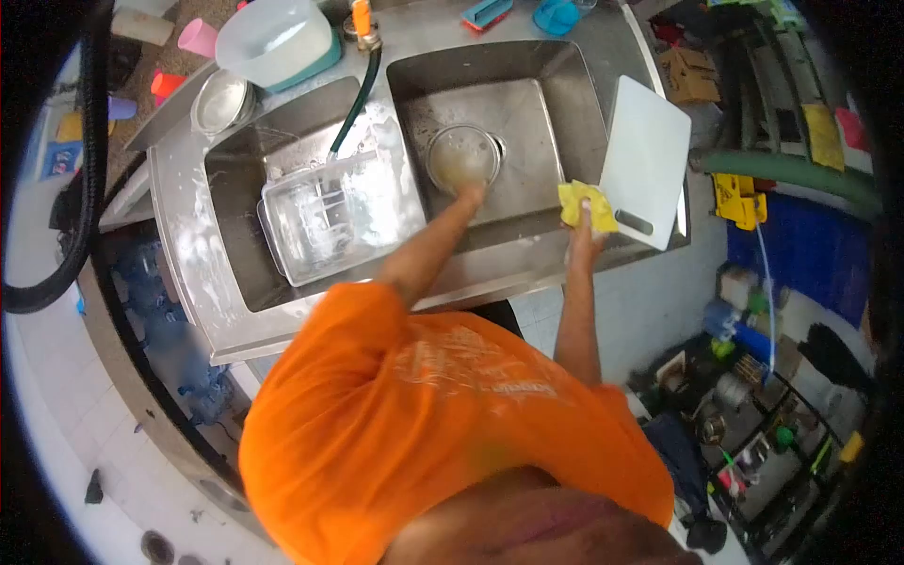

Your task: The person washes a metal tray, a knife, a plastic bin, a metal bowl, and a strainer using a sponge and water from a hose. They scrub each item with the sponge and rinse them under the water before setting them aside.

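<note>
My left hand (470, 191) reaches down into a round metal bowl (444, 141) in the right-hand basin. Cloudy water shows in the bowl, and the fingers are smeared by motion there. At the front rim of the sink, my right hand (584, 243) is closed on a crumpled yellow cloth (572, 200), thumb pressed on top. Right beside that hand, a white cutting board (648, 151) with a slot handle lies slanted across the sink's right edge. In the soapy left basin sits a clear rectangular plastic container (306, 259).
A dark green hose (362, 99) runs from the orange-handled tap (363, 24) into the left basin. Behind it stand a large plastic tub (273, 56) and stacked metal bowls (222, 104). A blue-and-red brush (487, 13) lies on the back ledge. A dish rack (772, 424) stands low at right.
</note>
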A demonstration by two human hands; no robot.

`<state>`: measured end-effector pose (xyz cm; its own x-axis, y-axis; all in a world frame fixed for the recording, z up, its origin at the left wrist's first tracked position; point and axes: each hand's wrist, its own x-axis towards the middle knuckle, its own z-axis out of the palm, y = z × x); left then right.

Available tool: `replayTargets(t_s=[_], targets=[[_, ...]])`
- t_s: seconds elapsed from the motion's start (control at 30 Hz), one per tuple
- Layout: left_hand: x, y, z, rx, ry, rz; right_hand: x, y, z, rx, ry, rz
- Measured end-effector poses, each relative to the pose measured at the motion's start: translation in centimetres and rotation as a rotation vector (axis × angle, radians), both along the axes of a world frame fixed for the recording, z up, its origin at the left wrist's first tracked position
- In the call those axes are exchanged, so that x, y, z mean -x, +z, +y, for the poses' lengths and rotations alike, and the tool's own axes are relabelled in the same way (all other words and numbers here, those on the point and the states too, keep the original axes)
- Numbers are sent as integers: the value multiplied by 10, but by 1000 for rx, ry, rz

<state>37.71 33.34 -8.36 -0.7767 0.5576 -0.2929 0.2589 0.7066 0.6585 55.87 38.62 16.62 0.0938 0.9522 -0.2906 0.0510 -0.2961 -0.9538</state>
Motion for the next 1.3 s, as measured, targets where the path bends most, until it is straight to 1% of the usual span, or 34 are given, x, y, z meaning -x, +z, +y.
replayTargets(t_s=[0.03,0.07,0.1,0.13,0.2,0.23,0.3,0.4,0.47,0.53,0.57,0.63,0.67,0.73,0.77,0.8,0.83,0.87,0.9,0.93,0.97,1.0,1.03,1.1,1.13,1.17,1.23,1.27,1.3], targets=[[9,25,8,115,189,-634,-5,5,5,11,4,11],[14,29,24,116,197,-625,-11,14,8,-2,-22,74],[16,35,17,115,209,-593,-17,22,10,-12,-48,133],[23,41,17,122,222,-567,-25,30,10,5,-43,130],[52,50,20,136,234,-523,-44,43,10,173,-96,259],[57,57,18,135,231,-504,-50,46,13,175,-103,251],[61,77,12,133,221,-467,-57,51,14,265,-135,171],[61,98,33,111,226,-383,-59,48,26,280,-126,209],[55,56,59,69,-10,-21,-52,49,33,280,-125,224],[42,78,95,175,-220,335,-44,48,44,275,-125,245],[47,83,101,173,-219,342,-40,47,47,252,-88,235],[61,94,118,-19,-477,537,-32,48,55,216,-44,232],[70,100,124,-25,-472,546,-29,50,56,172,4,206],[91,117,131,-289,-761,595,-20,47,58,119,49,189],[98,127,130,-294,-763,603,-16,40,57,65,91,87],[103,137,126,-370,-776,590,-11,35,57,12,131,-17],[106,150,122,-445,-788,576,-4,37,58,4,131,-14],[104,165,117,-717,-553,499,4,40,60,115,186,14],[105,170,109,-720,-548,506,12,41,61,229,245,41],[109,173,101,-776,-220,273,17,26,64,224,288,-34],[111,178,88,-812,111,36,27,19,65,223,299,-31],[120,183,65,-664,154,-77,38,13,64,-38,429,-267],[119,190,46,-708,242,-206,51,10,65,-308,553,-496],[120,184,7,-913,431,-509,103,50,60,-701,749,-461],[115,223,-14,-836,515,-687,126,42,55,-694,810,-522],[115,226,-34,-840,528,-676,149,34,48,-684,872,-585],[113,225,-75,-824,324,-390,205,45,26,-180,950,-602],[108,241,-85,-767,404,-330,230,41,9,-142,996,-677],[110,246,-95,-743,419,-281,255,32,-9,-105,1036,-753]])
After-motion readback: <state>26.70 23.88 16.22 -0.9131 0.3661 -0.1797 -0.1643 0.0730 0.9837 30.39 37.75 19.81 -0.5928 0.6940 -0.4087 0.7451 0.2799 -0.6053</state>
